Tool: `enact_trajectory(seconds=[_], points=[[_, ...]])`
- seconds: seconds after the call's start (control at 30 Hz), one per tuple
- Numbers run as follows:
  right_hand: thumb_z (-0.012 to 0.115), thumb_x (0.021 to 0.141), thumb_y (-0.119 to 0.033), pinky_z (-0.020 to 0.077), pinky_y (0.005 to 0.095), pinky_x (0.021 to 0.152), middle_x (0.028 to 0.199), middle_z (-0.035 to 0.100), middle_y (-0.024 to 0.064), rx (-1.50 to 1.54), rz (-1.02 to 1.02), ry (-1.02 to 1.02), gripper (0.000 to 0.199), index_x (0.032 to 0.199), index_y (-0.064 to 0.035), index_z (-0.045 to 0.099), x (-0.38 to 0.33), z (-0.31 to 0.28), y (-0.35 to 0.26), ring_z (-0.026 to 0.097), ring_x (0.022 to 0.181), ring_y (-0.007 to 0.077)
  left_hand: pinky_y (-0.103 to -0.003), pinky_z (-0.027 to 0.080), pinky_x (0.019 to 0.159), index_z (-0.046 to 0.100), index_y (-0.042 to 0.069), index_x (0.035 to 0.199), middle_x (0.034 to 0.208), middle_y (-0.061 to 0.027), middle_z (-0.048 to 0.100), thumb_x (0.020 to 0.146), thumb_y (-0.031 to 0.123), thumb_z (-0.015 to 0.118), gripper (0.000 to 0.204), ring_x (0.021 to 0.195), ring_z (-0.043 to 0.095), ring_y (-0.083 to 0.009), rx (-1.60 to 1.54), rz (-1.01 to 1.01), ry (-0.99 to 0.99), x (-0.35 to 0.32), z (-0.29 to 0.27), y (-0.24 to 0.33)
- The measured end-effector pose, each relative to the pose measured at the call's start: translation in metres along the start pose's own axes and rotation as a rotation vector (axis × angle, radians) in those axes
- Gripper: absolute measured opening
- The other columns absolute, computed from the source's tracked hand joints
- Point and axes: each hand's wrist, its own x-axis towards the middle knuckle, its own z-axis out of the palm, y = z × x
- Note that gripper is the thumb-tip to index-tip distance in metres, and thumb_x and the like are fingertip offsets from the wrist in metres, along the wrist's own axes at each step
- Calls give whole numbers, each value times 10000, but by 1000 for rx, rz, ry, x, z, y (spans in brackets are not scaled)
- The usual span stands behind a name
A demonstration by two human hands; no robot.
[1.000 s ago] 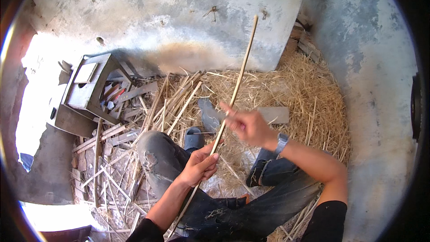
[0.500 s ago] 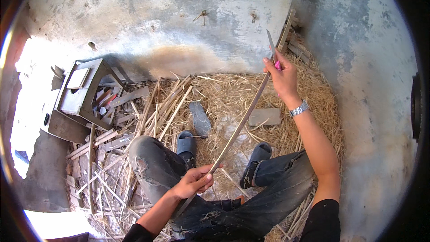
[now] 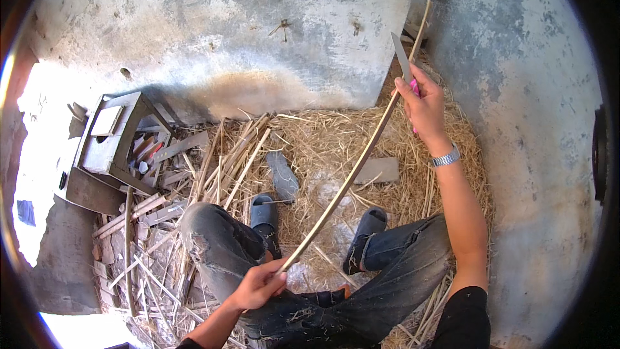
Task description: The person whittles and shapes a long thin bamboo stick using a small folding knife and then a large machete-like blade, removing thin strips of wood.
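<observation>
A long, thin wooden strip (image 3: 352,178) slants up and to the right across the space in front of my knees. My left hand (image 3: 258,285) is closed around its lower part, above my lap. In my closed right hand (image 3: 425,106) is a knife with a pink handle, most of which the fingers cover. The knife's blade (image 3: 402,57) points up and away, crossing close to the strip near its upper end. The right thumb lies by the strip; whether the edge touches the wood I cannot tell.
A wooden stool (image 3: 115,137) lies tipped over at the left, with scraps beside it. Cut strips (image 3: 240,158) and straw (image 3: 329,130) cover the floor. A grey shoe sole (image 3: 282,176) and a flat block (image 3: 378,170) lie beyond my slippered feet. Worn walls stand close ahead and right.
My right hand has moved a little right with the knife. My left hand has shifted slightly left and down. The strip's face has turned, showing more pale wood.
</observation>
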Motion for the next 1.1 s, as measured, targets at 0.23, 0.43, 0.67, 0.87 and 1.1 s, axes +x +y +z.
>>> enact_trajectory(seconds=[0.23,0.43,0.67,0.87,1.1], points=[[718,995,-147,314,202,411,768,706,7,56,-14,90,482,1439,-7,595,-55,-34,-48,409,486,-6,-324,558,660,669,-23,1287,811,-158,718,966,27,645,326,686,719,-220,757,168,388,-38,-6,50],[653,1032,-135,476,260,569,775,659,-20,-334,-8,170,474,1495,-82,569,-135,-82,-20,535,608,61,-397,484,549,740,53,1158,702,-130,634,848,-9,743,316,577,647,-300,1094,344,474,-25,6,44],[592,1039,-64,379,278,525,683,541,21,-467,38,87,450,1488,-96,581,-182,-69,14,410,586,73,-396,468,519,740,68,1155,676,-113,606,862,14,751,299,544,616,-270,1225,370,462,-12,-12,23],[609,1002,-38,343,327,476,588,502,79,-574,-80,246,351,1341,-58,697,-182,-80,40,445,516,95,-414,465,478,747,134,1160,666,-73,594,877,85,778,289,511,606,-274,1240,448,472,-2,-15,3],[618,972,-84,378,306,451,502,484,100,-578,-176,150,173,1010,-51,784,-198,-61,39,488,424,158,-403,472,466,745,106,1147,669,-72,603,863,56,780,290,507,614,-263,1245,536,494,3,-24,-18]])
